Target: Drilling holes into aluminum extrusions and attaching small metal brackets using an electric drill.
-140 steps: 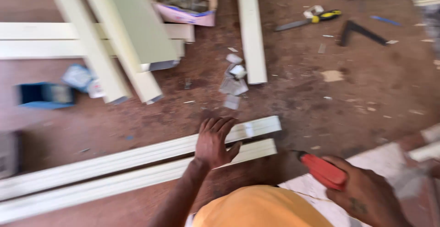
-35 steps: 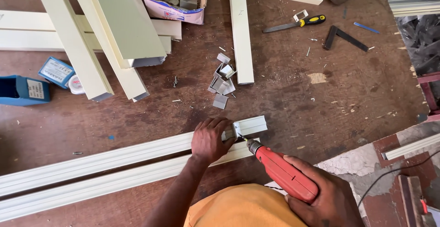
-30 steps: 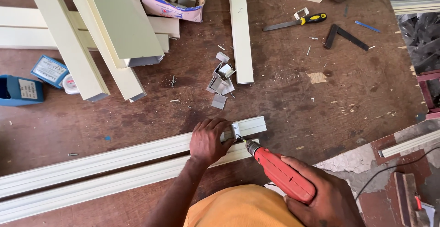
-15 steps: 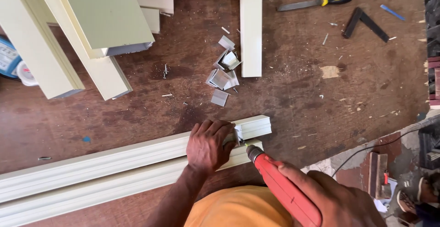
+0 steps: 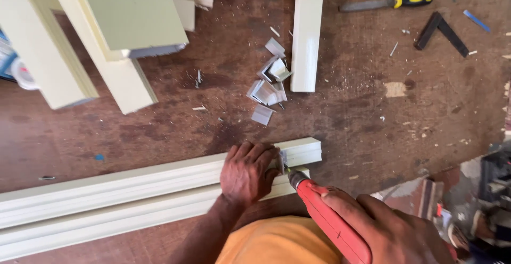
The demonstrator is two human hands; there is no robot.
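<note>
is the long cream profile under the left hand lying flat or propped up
Flat: the cream profile lies along the wooden floor, left hand pressing on it.

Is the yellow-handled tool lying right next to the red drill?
No, the yellow-handled tool lies far off on the table, while the right hand holds the red drill.
</note>
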